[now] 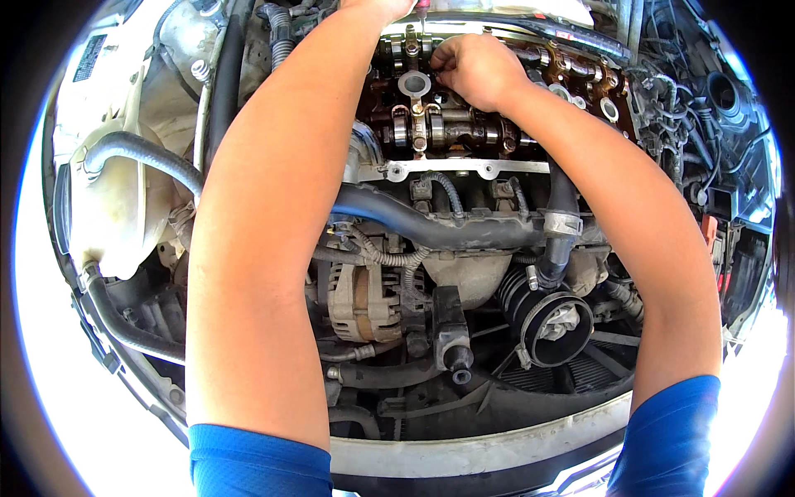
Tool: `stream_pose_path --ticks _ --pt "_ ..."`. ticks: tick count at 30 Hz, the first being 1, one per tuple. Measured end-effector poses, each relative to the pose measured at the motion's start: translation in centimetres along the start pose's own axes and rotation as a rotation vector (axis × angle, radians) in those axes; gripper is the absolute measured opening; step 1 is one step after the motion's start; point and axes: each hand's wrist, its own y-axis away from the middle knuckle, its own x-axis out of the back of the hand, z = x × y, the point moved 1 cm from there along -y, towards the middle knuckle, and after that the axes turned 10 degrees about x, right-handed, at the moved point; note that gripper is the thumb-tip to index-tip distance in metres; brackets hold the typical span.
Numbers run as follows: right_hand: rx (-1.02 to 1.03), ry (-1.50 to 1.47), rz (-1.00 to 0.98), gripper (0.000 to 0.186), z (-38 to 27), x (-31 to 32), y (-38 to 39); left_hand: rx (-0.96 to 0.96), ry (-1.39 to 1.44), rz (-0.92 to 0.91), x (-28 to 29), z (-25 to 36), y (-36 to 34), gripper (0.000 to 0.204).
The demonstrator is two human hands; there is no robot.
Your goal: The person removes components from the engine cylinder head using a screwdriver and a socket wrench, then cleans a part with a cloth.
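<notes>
Cylinder Head (443, 166): Hand Positions

The cylinder head lies uncovered at the top of my view, camshafts (469, 132) exposed. My right hand (484, 73) reaches in over them; its fingers are curled, and I cannot tell whether they grasp a part. My left hand (374, 7) is cut off by the upper edge, beside a red tool (423, 6); I cannot tell whether that hand's fingers grasp it. Lower in view, a black hose (464, 234) runs across. Below it sit the alternator (363, 302), left, and a ribbed duct (517, 300), right, with crumpled white material (563, 321) in its mouth.
</notes>
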Motion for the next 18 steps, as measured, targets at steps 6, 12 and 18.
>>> stream_pose_path --ticks 6,12,18 --pt "-0.014 -0.029 -0.003 0.025 -0.2 0.21 0.18 0.028 0.009 0.007 -0.02 0.3 0.38 0.016" --pt "-0.023 0.041 -0.057 0.028 -0.55 0.32 -0.04 0.022 -0.016 0.001 -0.03 0.55 0.53 0.016" --pt "0.015 0.155 -0.056 0.024 -0.92 0.21 -0.04 0.053 0.033 -0.025 -0.08 0.56 0.56 0.015"
